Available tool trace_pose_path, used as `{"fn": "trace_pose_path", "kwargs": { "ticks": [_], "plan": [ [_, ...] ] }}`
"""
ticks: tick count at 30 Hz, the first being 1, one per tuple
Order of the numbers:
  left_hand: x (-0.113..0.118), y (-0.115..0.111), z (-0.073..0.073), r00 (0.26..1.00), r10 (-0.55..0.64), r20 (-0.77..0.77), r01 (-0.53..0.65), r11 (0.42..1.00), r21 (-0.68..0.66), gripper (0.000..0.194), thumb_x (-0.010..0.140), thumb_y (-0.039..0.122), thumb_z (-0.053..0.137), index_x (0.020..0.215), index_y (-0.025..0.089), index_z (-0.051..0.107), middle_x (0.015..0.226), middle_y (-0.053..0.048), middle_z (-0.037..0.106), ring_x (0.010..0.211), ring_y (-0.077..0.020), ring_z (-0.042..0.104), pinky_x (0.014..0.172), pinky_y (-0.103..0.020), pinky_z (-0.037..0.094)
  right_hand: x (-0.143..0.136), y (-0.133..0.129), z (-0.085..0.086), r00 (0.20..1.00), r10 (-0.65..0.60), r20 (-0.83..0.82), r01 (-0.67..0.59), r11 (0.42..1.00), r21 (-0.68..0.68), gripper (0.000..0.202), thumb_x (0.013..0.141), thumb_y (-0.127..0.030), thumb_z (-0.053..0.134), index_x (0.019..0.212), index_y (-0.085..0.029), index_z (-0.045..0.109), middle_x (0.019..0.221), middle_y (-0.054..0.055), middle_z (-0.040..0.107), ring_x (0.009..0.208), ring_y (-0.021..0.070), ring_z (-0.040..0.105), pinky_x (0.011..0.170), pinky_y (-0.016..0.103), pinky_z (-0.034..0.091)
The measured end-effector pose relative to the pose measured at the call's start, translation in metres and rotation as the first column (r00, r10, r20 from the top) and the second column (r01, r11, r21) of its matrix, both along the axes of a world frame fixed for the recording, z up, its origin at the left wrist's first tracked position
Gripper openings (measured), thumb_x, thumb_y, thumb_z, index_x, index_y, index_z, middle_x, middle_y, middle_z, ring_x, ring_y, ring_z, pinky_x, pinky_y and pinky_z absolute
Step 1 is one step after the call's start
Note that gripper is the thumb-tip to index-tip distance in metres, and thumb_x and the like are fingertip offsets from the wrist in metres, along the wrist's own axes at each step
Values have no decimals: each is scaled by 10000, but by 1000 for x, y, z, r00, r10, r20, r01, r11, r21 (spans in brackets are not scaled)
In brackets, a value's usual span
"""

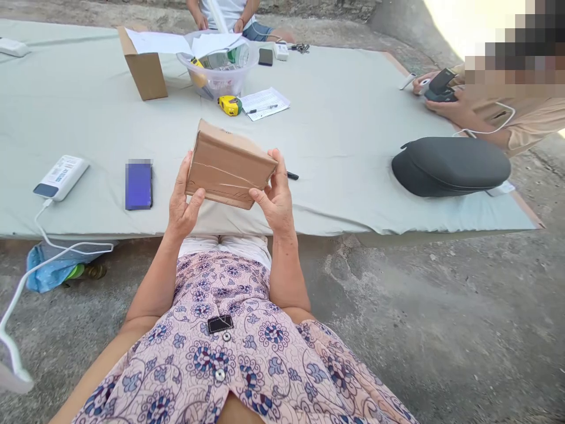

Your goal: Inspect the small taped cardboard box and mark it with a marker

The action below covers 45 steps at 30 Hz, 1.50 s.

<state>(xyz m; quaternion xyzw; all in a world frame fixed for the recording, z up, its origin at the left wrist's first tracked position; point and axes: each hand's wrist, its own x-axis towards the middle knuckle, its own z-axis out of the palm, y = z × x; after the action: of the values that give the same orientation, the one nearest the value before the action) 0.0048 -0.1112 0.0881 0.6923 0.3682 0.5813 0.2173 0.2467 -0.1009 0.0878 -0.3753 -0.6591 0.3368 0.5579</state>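
Note:
A brown cardboard box [232, 168] is held up, tilted, over the near edge of the cloth-covered table [339, 135]. My left hand [183, 203] grips its left end, thumb on the lower front edge. At the opposite end my right hand [276, 197] is closed on the right corner, its thumb pressing the lower edge. Creases and a thin dark line run across the face turned to me. A dark pen [292, 175] pokes out on the table just right of my right hand. The fingers behind the box are partly hidden.
Farther back stand a plastic basket [216, 82] of papers and bottles, a cardboard piece [145, 73], a tape measure [230, 105] and a written sheet [267, 101]. Left are a phone [139, 185] and a power bank [62, 176]; right, a black case [450, 166]. Two people sit around the table.

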Motion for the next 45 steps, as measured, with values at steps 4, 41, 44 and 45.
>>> {"fn": "trace_pose_path", "kwargs": {
  "ticks": [4,41,44,45],
  "plan": [
    [4,6,-13,1000,12,2,-11,997,-72,739,985,625,557,1649,427,302,1752,21,330,1648,-286,247,1377,-494,191,-2,-1,2,1000,3,10,-3,998,64,897,943,-688,583,1669,-474,101,1781,-24,197,1628,288,306,1273,541,445],
    [13,3,-18,987,138,84,-118,971,-209,641,879,709,672,1315,296,448,1564,-133,519,1521,-297,481,1275,-513,369,-16,7,-21,985,-165,-39,165,986,-13,409,935,-503,591,1299,-323,536,1554,91,445,1449,249,476,1054,420,565],
    [17,14,-32,969,222,105,-171,917,-360,676,799,737,740,1191,266,454,1447,-141,590,1451,-316,542,1223,-525,416,-29,12,-31,960,-280,16,281,958,-66,376,879,-546,677,1115,-276,563,1407,114,506,1365,249,512,988,391,579],
    [18,19,-38,961,257,101,-196,891,-409,702,780,751,747,1185,259,452,1401,-142,610,1416,-321,565,1203,-526,434,-34,15,-35,949,-314,40,316,946,-71,386,856,-560,704,1058,-264,562,1350,118,523,1340,255,519,987,397,576]
  ]
}}
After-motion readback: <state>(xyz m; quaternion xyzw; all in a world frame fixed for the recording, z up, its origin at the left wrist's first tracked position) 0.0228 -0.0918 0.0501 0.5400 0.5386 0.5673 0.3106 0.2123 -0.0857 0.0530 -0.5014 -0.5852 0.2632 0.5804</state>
